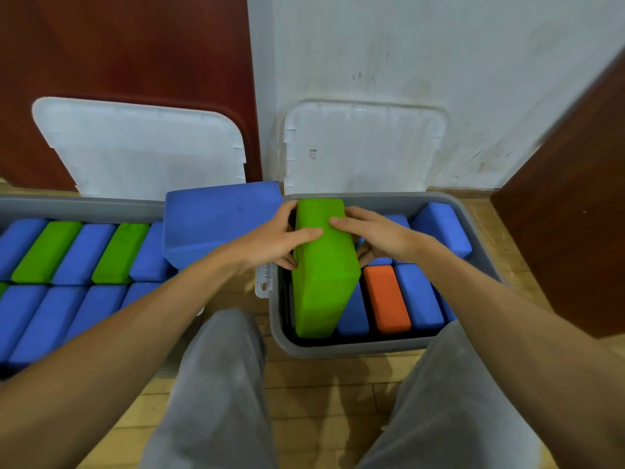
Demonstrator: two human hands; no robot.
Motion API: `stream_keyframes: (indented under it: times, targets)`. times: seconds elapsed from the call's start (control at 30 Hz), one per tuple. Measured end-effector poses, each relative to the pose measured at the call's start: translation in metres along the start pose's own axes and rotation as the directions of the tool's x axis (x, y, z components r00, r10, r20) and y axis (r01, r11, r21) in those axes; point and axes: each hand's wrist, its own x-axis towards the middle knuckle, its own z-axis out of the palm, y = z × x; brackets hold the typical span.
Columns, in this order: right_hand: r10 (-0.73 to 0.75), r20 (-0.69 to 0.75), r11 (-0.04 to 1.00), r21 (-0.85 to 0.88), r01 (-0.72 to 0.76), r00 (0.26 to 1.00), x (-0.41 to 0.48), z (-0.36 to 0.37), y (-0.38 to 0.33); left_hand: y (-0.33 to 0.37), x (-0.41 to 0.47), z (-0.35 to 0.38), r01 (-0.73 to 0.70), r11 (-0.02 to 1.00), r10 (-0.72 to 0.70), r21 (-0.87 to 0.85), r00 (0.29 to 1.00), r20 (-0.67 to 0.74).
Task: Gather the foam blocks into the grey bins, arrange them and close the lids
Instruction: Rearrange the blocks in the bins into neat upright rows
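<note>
A green foam block [321, 275] stands tilted on end at the left side of the right grey bin [338, 348]. My left hand [274, 242] grips its left edge and my right hand [375, 235] grips its right edge. Beside it in that bin stand an orange block [385, 299] and several blue blocks [417, 296]. The left grey bin [77, 208] is packed with rows of blue and green blocks [47, 252]. A large blue block [216, 221] rests across the gap between the two bins.
Two white lids [142, 150] [365, 147] lean upright against the wall and a dark red door behind the bins. A brown panel [561, 231] stands at the right. My grey-trousered knees [220, 384] are on the wooden floor in front.
</note>
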Motion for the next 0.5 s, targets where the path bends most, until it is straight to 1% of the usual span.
stream_keyframes:
  times: [0.07, 0.1, 0.17, 0.2, 0.27, 0.33, 0.43, 0.5]
  targets:
    - [0.044, 0.045, 0.998, 0.034, -0.046, 0.998, 0.005, 0.005, 0.012, -0.015, 0.004, 0.003, 0.045, 0.999, -0.045, 0.022, 0.999, 0.015]
    - [0.057, 0.07, 0.998, 0.021, -0.058, 0.996, 0.006, 0.007, 0.017, -0.022, 0.006, 0.004, 0.065, 0.997, -0.066, 0.049, 0.997, 0.026]
    - [0.098, 0.097, 0.994, -0.065, -0.092, 0.99, 0.013, 0.013, 0.029, -0.036, 0.007, 0.01, 0.087, 0.986, -0.095, 0.14, 0.994, 0.049]
    - [0.126, 0.083, 0.986, -0.118, -0.116, 0.989, 0.017, 0.018, 0.035, -0.043, 0.008, 0.014, 0.089, 0.976, -0.1, 0.198, 0.994, 0.045]
    - [0.168, 0.009, 0.967, -0.198, -0.163, 0.986, 0.026, 0.027, 0.049, -0.058, 0.012, 0.023, 0.084, 0.945, -0.091, 0.317, 0.996, 0.009]
    - [0.16, -0.051, 0.958, -0.232, -0.167, 0.986, 0.031, 0.033, 0.058, -0.072, 0.017, 0.029, 0.088, 0.91, -0.081, 0.405, 0.996, -0.036]
    - [0.122, -0.107, 0.946, -0.289, -0.148, 0.987, 0.035, 0.032, 0.063, -0.081, 0.02, 0.027, 0.086, 0.904, -0.062, 0.418, 0.996, -0.072]
    - [0.084, -0.145, 0.934, -0.332, -0.129, 0.986, 0.038, 0.032, 0.06, -0.078, 0.018, 0.018, 0.035, 0.914, 0.003, 0.405, 0.996, -0.092]
